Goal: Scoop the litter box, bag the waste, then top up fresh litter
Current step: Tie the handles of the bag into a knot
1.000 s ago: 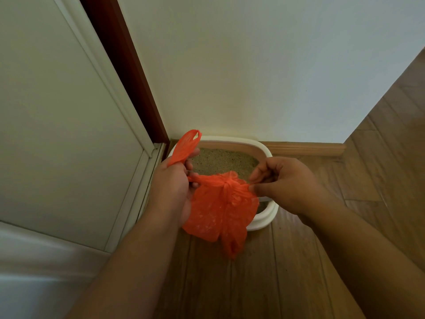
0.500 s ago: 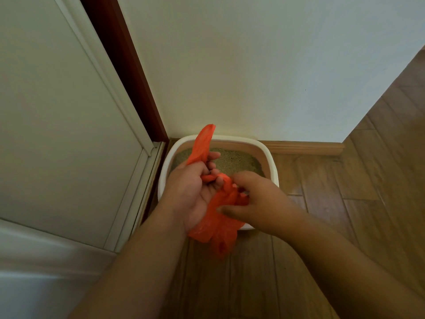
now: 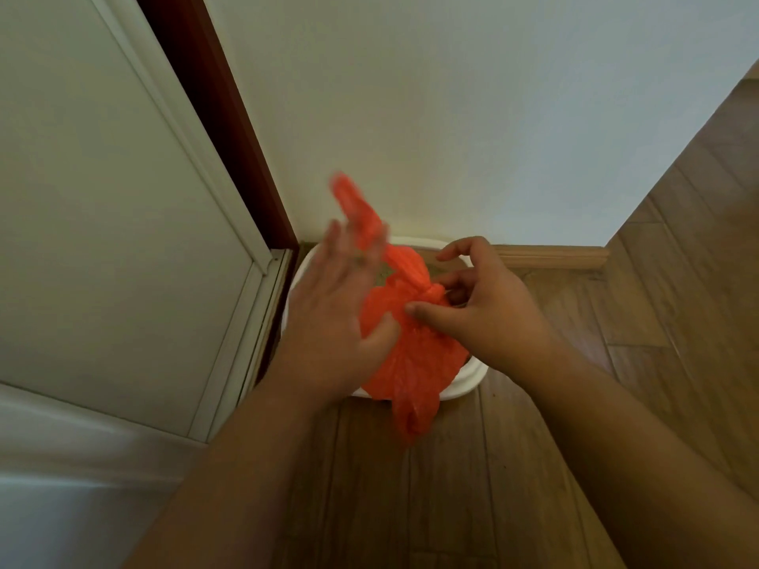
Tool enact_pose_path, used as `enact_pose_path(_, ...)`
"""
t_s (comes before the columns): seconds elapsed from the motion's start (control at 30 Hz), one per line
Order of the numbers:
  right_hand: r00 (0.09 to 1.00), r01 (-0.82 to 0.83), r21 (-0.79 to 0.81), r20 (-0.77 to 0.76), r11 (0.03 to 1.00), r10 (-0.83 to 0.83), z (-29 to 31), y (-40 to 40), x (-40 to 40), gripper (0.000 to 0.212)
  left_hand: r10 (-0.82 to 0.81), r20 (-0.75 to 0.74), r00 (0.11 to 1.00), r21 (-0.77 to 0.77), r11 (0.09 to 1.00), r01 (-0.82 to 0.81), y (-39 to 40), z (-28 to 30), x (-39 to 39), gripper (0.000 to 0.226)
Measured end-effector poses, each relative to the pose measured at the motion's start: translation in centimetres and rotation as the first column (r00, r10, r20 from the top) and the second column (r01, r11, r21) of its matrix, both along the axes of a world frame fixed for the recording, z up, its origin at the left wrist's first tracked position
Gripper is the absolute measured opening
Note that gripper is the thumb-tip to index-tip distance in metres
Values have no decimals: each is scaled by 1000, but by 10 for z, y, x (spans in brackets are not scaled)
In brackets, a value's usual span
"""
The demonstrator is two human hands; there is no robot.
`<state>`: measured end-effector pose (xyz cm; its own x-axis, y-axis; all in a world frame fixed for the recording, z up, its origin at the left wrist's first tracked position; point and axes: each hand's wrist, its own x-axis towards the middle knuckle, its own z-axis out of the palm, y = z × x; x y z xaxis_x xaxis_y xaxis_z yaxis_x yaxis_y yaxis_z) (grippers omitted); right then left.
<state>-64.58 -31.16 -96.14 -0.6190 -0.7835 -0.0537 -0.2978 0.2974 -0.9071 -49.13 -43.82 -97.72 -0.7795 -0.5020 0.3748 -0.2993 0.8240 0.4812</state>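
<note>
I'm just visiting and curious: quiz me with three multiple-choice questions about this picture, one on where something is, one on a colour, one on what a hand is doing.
1. Where does the litter box sit?
A. On the floor in the corner by the wall
B. On a shelf
C. In the middle of the room

2. What colour is the plastic bag?
A. Blue
B. Orange-red
C. Black

3. What is the right hand doing?
A. Hanging idle
B. Pinching the bag's gathered neck
C. Pressing on the wall

Answers:
1 A, its white rim lies on the wood floor where wall and door frame meet.
2 B, the bag is bright orange-red throughout.
3 B, thumb and fingers close on the twisted plastic, while the left hand is blurred, fingers straight.
</note>
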Motion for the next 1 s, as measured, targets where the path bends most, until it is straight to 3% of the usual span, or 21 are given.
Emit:
enact_pose_path(0.1, 999, -18, -38, 44, 999, 19, 3, -1, 2, 63, -173, 186, 967, 60, 984, 165, 5, -8, 1, 98)
enact_pose_path(0.17, 998, -22, -73, 62, 997, 27, 5, 0, 3, 66, -206, 195, 959, 193, 967, 168, 7, -10, -1, 107)
enact_pose_path(0.27, 1000, -12, -92, 10, 996, 13, 8, 1, 4, 73, -180, 179, 967, 367, 924, 104, 6, -13, -5, 97)
enact_pose_path(0.33, 999, -39, -110, -32, 993, 36, 9, 1, 4, 72, -122, 179, 976, 371, 927, 47, 5, -14, -7, 82)
enact_pose_path(0.47, 974, -189, -74, -145, 979, 177, 10, 2, 0, 43, -30, 146, 989, 322, 946, -19, 6, -13, -9, 52)
enact_pose_path(0.57, 964, -227, -27, -147, 973, 221, 9, 3, -1, 48, 5, 94, 996, 280, 959, -32, 8, -10, -10, 41)
enact_pose_path(0.73, 966, -172, -79, -206, 982, 153, 11, 2, 0, 38, 70, 89, 994, 156, 984, -84, 7, -7, -10, 61)
enact_pose_path(0.9, 978, -119, -119, -184, 986, 96, 15, 1, -2, 36, -28, 260, 965, 393, 916, -79, -7, -10, 1, 80)
enact_pose_path(1.0, 978, -108, -112, -190, 988, 85, 17, -1, -3, 38, -36, 190, 981, 470, 881, -59, -12, -10, 1, 62)
